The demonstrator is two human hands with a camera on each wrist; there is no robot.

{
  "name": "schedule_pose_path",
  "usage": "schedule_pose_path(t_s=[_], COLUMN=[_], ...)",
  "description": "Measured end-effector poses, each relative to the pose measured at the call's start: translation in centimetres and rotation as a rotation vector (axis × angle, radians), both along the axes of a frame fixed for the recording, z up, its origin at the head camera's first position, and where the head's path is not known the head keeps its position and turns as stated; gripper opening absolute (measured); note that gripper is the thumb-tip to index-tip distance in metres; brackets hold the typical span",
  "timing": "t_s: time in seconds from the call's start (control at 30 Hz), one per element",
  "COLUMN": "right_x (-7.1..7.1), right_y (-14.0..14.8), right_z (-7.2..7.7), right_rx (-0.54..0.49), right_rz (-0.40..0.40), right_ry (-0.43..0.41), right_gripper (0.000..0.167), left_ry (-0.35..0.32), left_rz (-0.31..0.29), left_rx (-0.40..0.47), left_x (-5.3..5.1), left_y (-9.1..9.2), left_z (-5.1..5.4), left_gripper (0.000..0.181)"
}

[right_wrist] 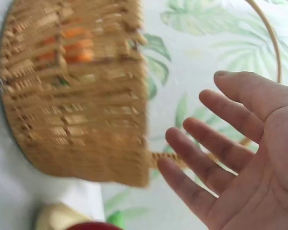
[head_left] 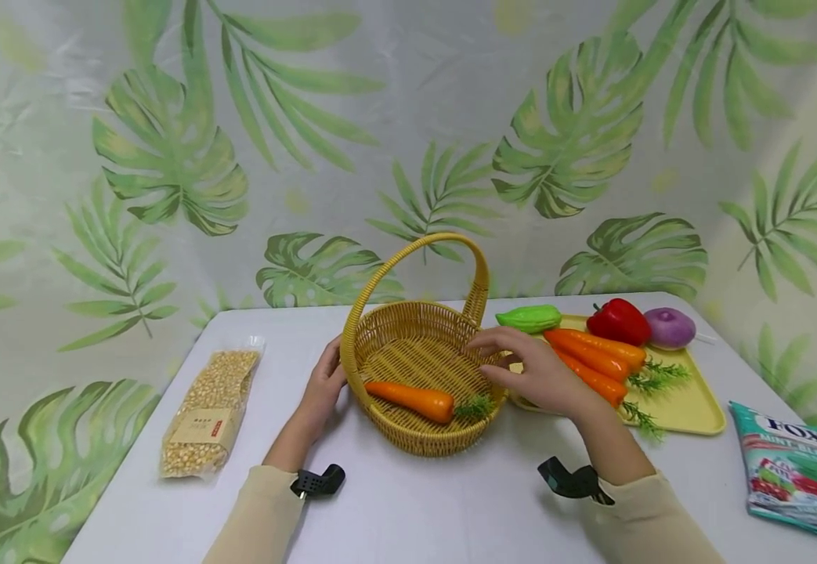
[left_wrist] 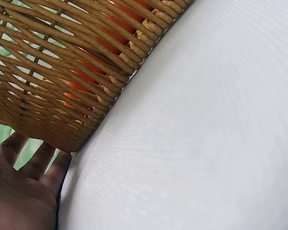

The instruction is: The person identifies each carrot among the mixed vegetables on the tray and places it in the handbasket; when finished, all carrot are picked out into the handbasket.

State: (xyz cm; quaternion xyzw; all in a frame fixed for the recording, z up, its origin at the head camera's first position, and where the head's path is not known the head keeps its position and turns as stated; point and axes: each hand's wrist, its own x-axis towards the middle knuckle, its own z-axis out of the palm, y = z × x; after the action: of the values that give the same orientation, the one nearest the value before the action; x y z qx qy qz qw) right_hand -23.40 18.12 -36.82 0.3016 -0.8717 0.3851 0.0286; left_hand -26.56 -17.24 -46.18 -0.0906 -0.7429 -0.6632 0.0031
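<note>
A woven wicker basket (head_left: pixel 415 446) with a tall arched handle stands on the table, one orange carrot (head_left: pixel 411 399) with a green top lying inside it. My left hand (head_left: pixel 323 384) rests against the basket's left side, near the foot of the handle. Its extended fingers (left_wrist: pixel 37 160) reach along the wicker wall in the left wrist view. Over the right rim hovers my right hand (head_left: pixel 531 368), holding nothing. In the right wrist view its fingers (right_wrist: pixel 201 163) are spread and relaxed, apart from the basket wall (right_wrist: pixel 86 115).
Right of the basket, a yellow tray (head_left: pixel 690 399) bears several carrots (head_left: pixel 591 356), a red bell pepper (head_left: pixel 618 323), a purple onion-like vegetable (head_left: pixel 670 327) and a green bitter melon (head_left: pixel 529 318). A bag of corn kernels (head_left: pixel 211 411) lies left; a Foxs candy bag (head_left: pixel 803 474) lies far right.
</note>
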Motion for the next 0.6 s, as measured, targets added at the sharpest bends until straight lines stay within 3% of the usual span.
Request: schedule_pose_path(t_s=[0.4, 0.6], right_x=[-0.1, 0.0], right_y=[4.7, 6.5], right_z=[1.4, 1.6], right_rx=[0.035, 0.084], right_rz=[-0.091, -0.132], right_ry=[-0.135, -0.115], right_gripper=[0.046, 0.048], left_ry=[0.004, 0.001], left_rz=[0.008, 0.005], left_rx=[-0.011, -0.001], left_x=[-0.2, -0.1], left_y=[0.0, 0.0], left_z=[-0.1, -0.2], left_gripper=[0.046, 0.047])
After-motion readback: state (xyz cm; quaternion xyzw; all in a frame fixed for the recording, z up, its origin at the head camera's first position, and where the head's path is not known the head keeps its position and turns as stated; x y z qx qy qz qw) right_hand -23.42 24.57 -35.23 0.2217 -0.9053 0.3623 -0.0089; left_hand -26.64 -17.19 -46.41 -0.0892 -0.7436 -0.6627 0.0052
